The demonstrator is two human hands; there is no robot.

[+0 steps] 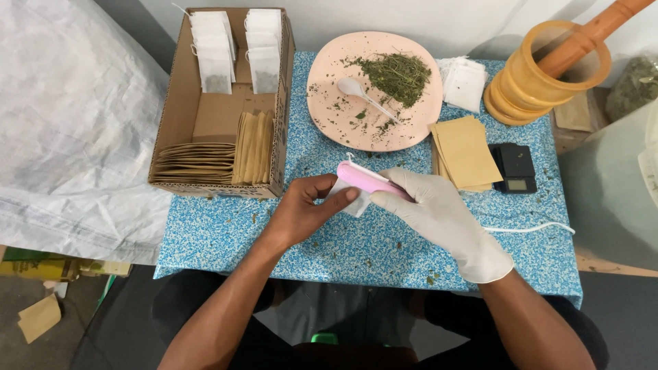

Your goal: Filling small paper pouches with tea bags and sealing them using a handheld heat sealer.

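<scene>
Bare left hand, fingers curled, pinching a small white filter-paper tea bag by its lower edge, just above the middle of the desk. Right hand, sheathed in a smooth white latex glove, clamped around a slim, rounded pink plastic handheld sealer, its tip pressed across the top of the bag. Thin white cord trailing from behind the gloved wrist toward the right edge.

Desk covered in a speckled blue-and-white cloth, scattered with dry green flecks.

Far left: open corrugated cardboard box, rectangular, holding 2 rows of filled white tea bags at the back and flat tan paper envelopes stacked on edge at the front.

Centre back: round matte pink plate with a loose heap of crumbled dried green herb and a small white plastic spoon lying on it.

Right of the plate: pile of empty white filter bags, a fanned stack of flat tan envelopes, and just beside it a small black pocket scale.

Far right corner: ribbed turned wooden mortar, honey-coloured, with a wooden pestle leaning inside.
</scene>
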